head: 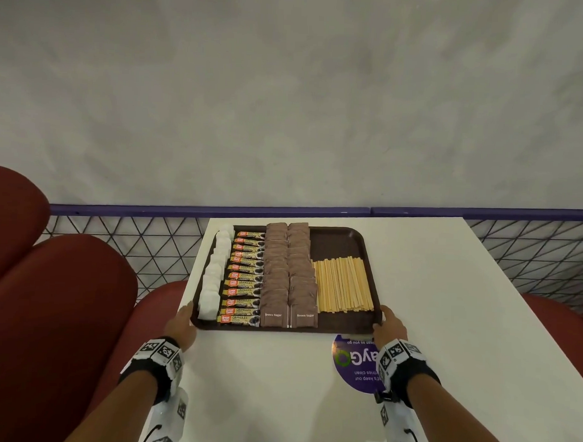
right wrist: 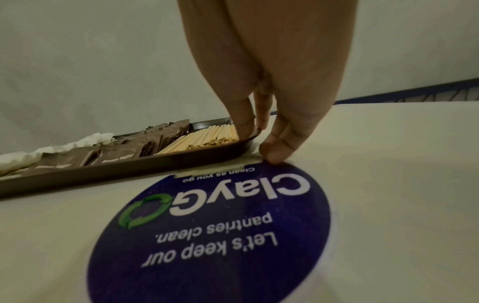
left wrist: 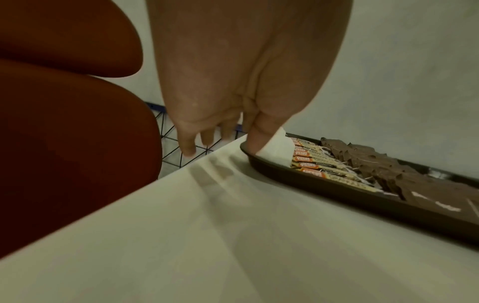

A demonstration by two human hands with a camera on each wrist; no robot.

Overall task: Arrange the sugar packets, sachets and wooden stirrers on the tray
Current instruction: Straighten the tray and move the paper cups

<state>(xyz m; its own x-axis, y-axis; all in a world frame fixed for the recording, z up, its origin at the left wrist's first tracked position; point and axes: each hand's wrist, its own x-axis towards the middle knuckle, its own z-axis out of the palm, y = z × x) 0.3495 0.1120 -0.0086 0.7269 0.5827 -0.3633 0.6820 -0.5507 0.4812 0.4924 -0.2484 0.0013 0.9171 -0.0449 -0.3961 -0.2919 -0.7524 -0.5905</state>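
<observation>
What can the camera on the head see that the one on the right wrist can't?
Only the head view shows the coffee granule sticks, the left hand at the tray's near left corner, and red seats left of the table.

Only the right wrist view shows the purple sticker's words, "Let's keep our pantries clean", and the thumb on the tray rim with the fingertips down on the table.

Both show the brown tray, wooden stirrers, brown sugar packets, white packets and the right hand.

head: high, looking forward and down over the tray [head: 349,242] | left wrist: low by the surface [left wrist: 233,235], facing tray's near-left corner | right wrist: low, close, facing near-right corner | all share the tray
</observation>
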